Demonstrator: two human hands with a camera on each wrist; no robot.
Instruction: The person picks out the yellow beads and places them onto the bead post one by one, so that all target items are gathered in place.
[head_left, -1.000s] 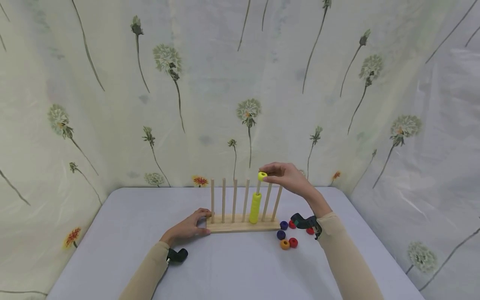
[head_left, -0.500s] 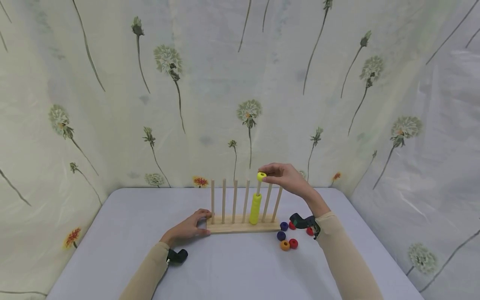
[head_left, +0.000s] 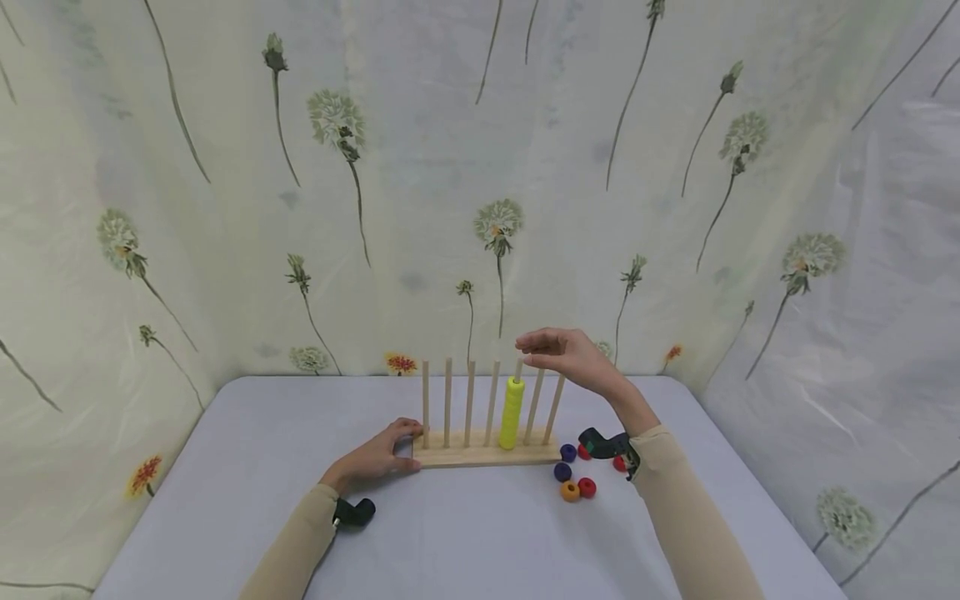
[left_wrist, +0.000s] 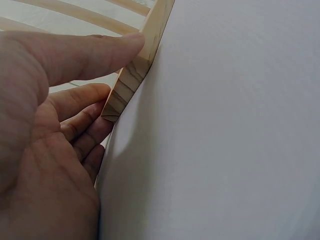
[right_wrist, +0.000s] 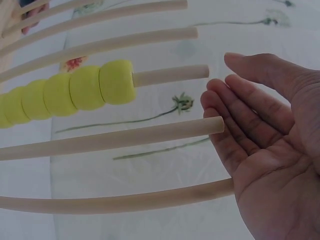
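Observation:
A wooden peg rack [head_left: 483,456] stands on the table, with a row of several upright pegs. My left hand [head_left: 378,450] grips the base's left end, thumb [left_wrist: 107,55] on the front side and fingers behind, as the left wrist view shows. Yellow beads [head_left: 512,414] are stacked on one peg right of the middle; the peg's bare tip [right_wrist: 172,75] sticks out above them. My right hand [head_left: 568,357] hovers at that tip, holding nothing. In the right wrist view its thumb and fingers are apart, and the stacked yellow beads [right_wrist: 90,87] sit away from them.
Loose beads lie at the rack's right end: two dark blue beads [head_left: 562,472], an orange bead [head_left: 570,491] and several red beads [head_left: 587,487], partly beneath the right wrist's camera [head_left: 603,443]. A flowered curtain [head_left: 408,208] hangs behind the white table [head_left: 450,542].
My right hand has let go of the yellow bead it held at the peg's tip. The bead has dropped onto the stack, which is now taller. The left hand stays put.

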